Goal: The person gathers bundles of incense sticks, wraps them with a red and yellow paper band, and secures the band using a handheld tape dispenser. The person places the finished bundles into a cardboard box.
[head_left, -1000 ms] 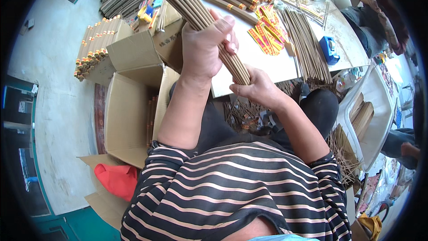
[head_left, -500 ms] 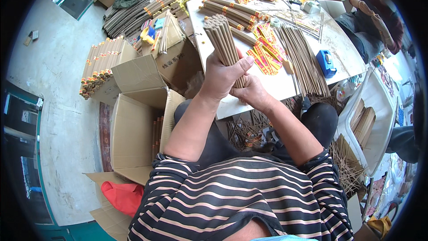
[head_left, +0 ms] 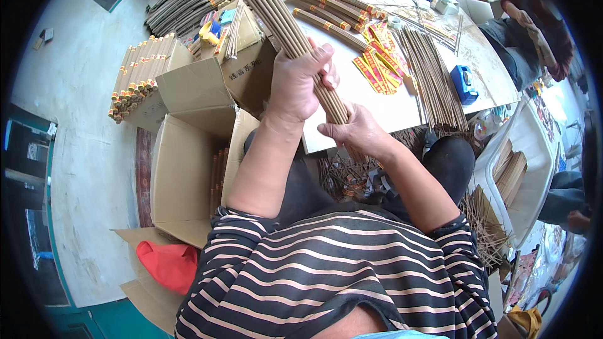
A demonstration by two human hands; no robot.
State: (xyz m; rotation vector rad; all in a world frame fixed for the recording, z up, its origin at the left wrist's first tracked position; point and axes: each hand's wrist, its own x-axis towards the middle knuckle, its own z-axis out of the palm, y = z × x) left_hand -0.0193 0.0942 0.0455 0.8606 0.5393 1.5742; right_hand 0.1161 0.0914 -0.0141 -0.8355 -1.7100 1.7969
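Note:
A bundle of brown incense sticks [head_left: 279,22] slants up and to the left, over the near left corner of the white table [head_left: 333,78]. My left hand [head_left: 299,81] is wrapped round its middle. Lower down, my right hand [head_left: 358,129] grips the same bundle near its bottom end. Just beyond my hands lie several banded incense bundles [head_left: 336,9] and a pile of red and yellow paper labels [head_left: 380,66]. Loose incense sticks [head_left: 430,78] are spread to the right of the labels.
A blue tape dispenser [head_left: 463,85] stands at the table's right edge. Left of me is an open cardboard box [head_left: 182,182] with some bundles inside; beyond it, banded bundles [head_left: 141,78] are stacked. A white tub [head_left: 521,169] of sticks is at right. Another person [head_left: 534,31] sits across the table.
The bundle has tilted from near upright to a leftward slant, its top moving left and away. My left hand has shifted slightly left, and my hands are farther apart on it.

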